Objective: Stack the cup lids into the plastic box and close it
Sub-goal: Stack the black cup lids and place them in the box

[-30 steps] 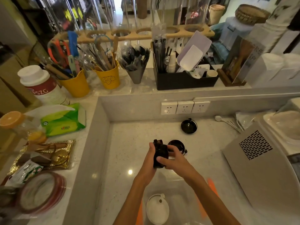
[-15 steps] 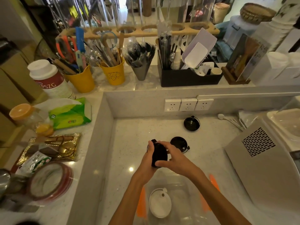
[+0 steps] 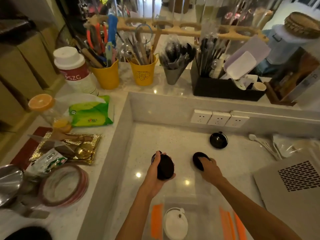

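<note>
My left hand (image 3: 153, 172) grips a stack of black cup lids (image 3: 164, 168) held on edge above the counter. To its right, my right hand (image 3: 208, 168) closes its fingers on another black lid (image 3: 197, 159) that rests on the counter. A third black lid (image 3: 218, 140) lies farther back near the wall sockets. Close to me stands the clear plastic box (image 3: 204, 203) with orange clips; a white lid (image 3: 174, 224) lies inside it.
A grey machine (image 3: 294, 186) stands at the right. Wall sockets (image 3: 219, 118) sit on the back wall. The raised ledge at left holds tape rolls (image 3: 64, 184), a green tissue pack (image 3: 90, 111) and yellow utensil pots (image 3: 107, 77). White spoons (image 3: 263, 144) lie at back right.
My hands have come apart: the left keeps the lid stack, and the right has moved right onto the lone black lid on the counter.
</note>
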Available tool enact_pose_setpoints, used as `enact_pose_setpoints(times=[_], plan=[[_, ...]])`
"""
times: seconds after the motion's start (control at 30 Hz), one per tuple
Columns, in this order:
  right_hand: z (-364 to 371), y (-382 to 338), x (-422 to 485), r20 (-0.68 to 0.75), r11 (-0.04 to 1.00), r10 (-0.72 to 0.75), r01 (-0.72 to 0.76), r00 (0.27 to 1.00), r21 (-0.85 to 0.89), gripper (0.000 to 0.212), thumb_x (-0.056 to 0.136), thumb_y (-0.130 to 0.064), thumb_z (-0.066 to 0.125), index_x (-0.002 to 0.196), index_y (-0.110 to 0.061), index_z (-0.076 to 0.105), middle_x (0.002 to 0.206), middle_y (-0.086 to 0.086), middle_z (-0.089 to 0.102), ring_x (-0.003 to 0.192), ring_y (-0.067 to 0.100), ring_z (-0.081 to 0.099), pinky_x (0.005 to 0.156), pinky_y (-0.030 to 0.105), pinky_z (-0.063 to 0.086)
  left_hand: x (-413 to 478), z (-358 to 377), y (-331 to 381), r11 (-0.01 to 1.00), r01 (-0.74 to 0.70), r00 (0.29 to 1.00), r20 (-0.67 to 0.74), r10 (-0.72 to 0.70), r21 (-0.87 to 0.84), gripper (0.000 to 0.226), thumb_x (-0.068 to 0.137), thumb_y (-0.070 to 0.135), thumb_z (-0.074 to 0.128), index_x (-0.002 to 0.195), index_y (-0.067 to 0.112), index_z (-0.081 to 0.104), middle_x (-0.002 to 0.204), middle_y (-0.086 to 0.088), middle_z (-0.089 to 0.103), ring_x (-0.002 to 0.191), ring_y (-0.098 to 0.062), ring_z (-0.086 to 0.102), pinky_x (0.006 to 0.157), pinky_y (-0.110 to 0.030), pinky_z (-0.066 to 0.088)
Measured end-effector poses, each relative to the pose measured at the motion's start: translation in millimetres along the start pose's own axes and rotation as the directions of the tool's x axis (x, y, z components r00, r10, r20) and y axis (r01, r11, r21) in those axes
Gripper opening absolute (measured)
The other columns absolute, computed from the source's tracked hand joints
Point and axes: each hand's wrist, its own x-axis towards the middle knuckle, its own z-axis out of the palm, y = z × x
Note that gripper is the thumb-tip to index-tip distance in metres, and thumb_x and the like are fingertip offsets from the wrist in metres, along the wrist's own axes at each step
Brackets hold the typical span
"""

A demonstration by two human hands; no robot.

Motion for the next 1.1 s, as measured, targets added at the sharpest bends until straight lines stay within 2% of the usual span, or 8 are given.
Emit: enact_pose_setpoints(times=[0.13, 0.27, 0.33, 0.47, 0.63, 0.8, 0.9, 1.1], plan=[[-6.9, -8.1, 0.4, -0.089, 0.965, 0.009, 0.014, 0.996, 0.26, 0.045, 0.093, -0.014, 0.059, 0.136, -0.011, 0.047, 0.132, 0.018, 0.056, 0.117, 0.032, 0.055, 0.099, 0.04, 0.048, 4.0, -8.4, 2.4, 1.0, 0.0, 0.999, -0.045, 0.0, -0.001, 0.054, 0.079, 0.057, 0.07, 0.116, 0.02, 0.062, 0.126, -0.015, 0.059, 0.113, -0.031, 0.059, 0.086, -0.048, 0.054], [-47.0, -29.3, -18.9, 0.022, 0.775, -0.128, 0.086, 0.991, 0.626, 0.024, 0.087, -0.004, 0.055, 0.109, -0.014, 0.054, 0.11, 0.018, 0.06, 0.091, 0.025, 0.06, 0.083, 0.045, 0.055, 8.7, 2.9, 7.1, 0.986, 0.036, 0.992, -0.127, -0.015, 0.162, 0.078, 0.073, 0.064, 0.066, 0.136, 0.02, 0.054, 0.14, -0.012, 0.055, 0.125, -0.033, 0.056, 0.082, -0.046, 0.059], [-68.9, -38.4, -35.9, 0.138, 0.723, -0.284, 0.118, 0.949, 0.681, 0.025, 0.081, -0.013, 0.054, 0.105, -0.018, 0.057, 0.109, 0.012, 0.063, 0.096, 0.023, 0.063, 0.077, 0.036, 0.059, 9.7, 12.3, 7.0, 0.968, 0.045, 0.994, -0.104, -0.02, 0.248, 0.084, 0.071, 0.067, 0.064, 0.14, 0.02, 0.051, 0.14, -0.012, 0.056, 0.125, -0.033, 0.057, 0.085, -0.047, 0.059], [-94.0, -52.7, -61.9, 0.25, 0.797, -0.442, 0.249, 0.861, 0.551, 0.039, 0.085, -0.016, 0.061, 0.123, -0.019, 0.051, 0.118, 0.004, 0.058, 0.103, 0.019, 0.062, 0.073, 0.024, 0.056, 7.2, 29.4, -0.7, 0.933, 0.069, 0.993, 0.068, -0.099, 0.354, 0.072, 0.08, 0.073, 0.058, 0.133, 0.024, 0.059, 0.13, -0.01, 0.067, 0.117, -0.031, 0.068, 0.09, -0.053, 0.058], [-87.8, -46.5, -77.9, 0.044, 0.72, -0.352, 0.241, 0.935, 0.651, 0.045, 0.091, -0.008, 0.063, 0.131, -0.017, 0.044, 0.13, 0.009, 0.045, 0.109, 0.027, 0.059, 0.085, 0.034, 0.058, 1.0, 48.7, -10.7, 0.921, 0.022, 0.983, 0.16, -0.091, 0.388, 0.058, 0.08, 0.067, 0.066, 0.127, 0.034, 0.065, 0.123, -0.004, 0.073, 0.111, -0.026, 0.071, 0.082, -0.05, 0.06], [-68.3, -46.0, -101.7, 0.027, 0.553, -0.262, 0.127, 0.965, 0.824, 0.048, 0.091, -0.039, 0.065, 0.133, -0.022, 0.049, 0.125, 0.004, 0.057, 0.107, 0.019, 0.066, 0.087, 0.035, 0.06, 2.3, 62.6, -16.3, 0.92, -0.049, 0.997, 0.075, 0.021, 0.389, 0.051, 0.093, 0.048, 0.058, 0.139, 0.024, 0.054, 0.127, -0.008, 0.068, 0.106, -0.023, 0.072, 0.076, -0.042, 0.062], [-63.9, -48.5, -110.9, 0.001, 0.518, -0.228, 0.121, 0.974, 0.847, 0.057, 0.086, -0.05, 0.066, 0.135, -0.029, 0.046, 0.122, -0.003, 0.059, 0.106, 0.013, 0.066, 0.083, 0.025, 0.059, 3.8, 66.9, -22.0, 0.879, -0.089, 0.995, 0.087, 0.055, 0.468, 0.048, 0.098, 0.042, 0.052, 0.144, 0.026, 0.049, 0.131, -0.007, 0.065, 0.113, -0.022, 0.069, 0.077, -0.036, 0.061], [-50.2, -47.8, -113.2, -0.049, 0.474, -0.076, 0.08, 0.996, 0.877, 0.068, 0.078, -0.051, 0.074, 0.134, -0.025, 0.044, 0.118, -0.003, 0.06, 0.1, 0.011, 0.066, 0.077, 0.022, 0.056, -0.7, 75.6, -30.8, 0.827, -0.171, 0.984, 0.132, 0.118, 0.535, 0.053, 0.079, 0.072, 0.061, 0.126, 0.048, 0.06, 0.129, 0.003, 0.067, 0.115, -0.017, 0.068, 0.088, -0.037, 0.06]])
